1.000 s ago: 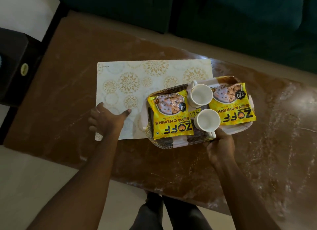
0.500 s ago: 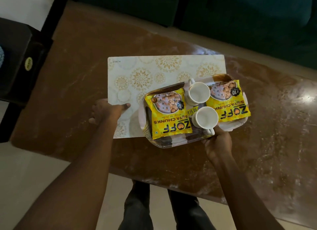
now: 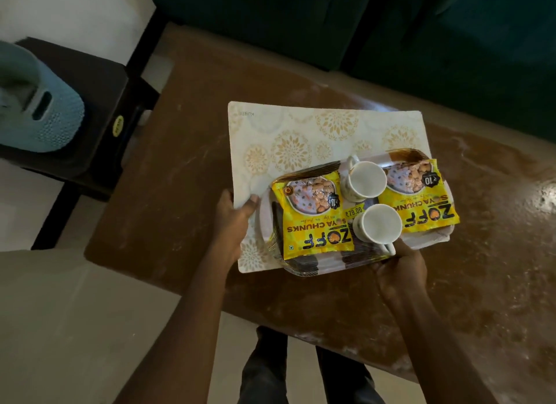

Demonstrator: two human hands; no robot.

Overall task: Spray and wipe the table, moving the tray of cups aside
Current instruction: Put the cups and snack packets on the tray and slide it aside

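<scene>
A patterned oval tray [image 3: 305, 267] rests partly on a cream placemat [image 3: 285, 132] on the brown table [image 3: 180, 162]. It carries two white cups [image 3: 365, 179] [image 3: 380, 223] and two yellow soya chunk packets [image 3: 313, 217] [image 3: 418, 199]. My right hand [image 3: 400, 271] grips the tray's near rim beside the nearer cup's handle. My left hand [image 3: 234, 220] holds the placemat's left edge just beside the tray's left end, with the thumb on top of the mat and the fingers hidden beneath it.
A dark side stand [image 3: 99, 102] bearing a teal perforated object [image 3: 45, 108] stands left of the table. A dark green sofa [image 3: 391, 27] runs along the far side. My legs [image 3: 270, 367] are at the table's near edge over a pale floor.
My left hand went from resting flat on the mat's near left corner to pinching the mat's left edge closer to the tray. My right hand has stayed on the tray's near rim.
</scene>
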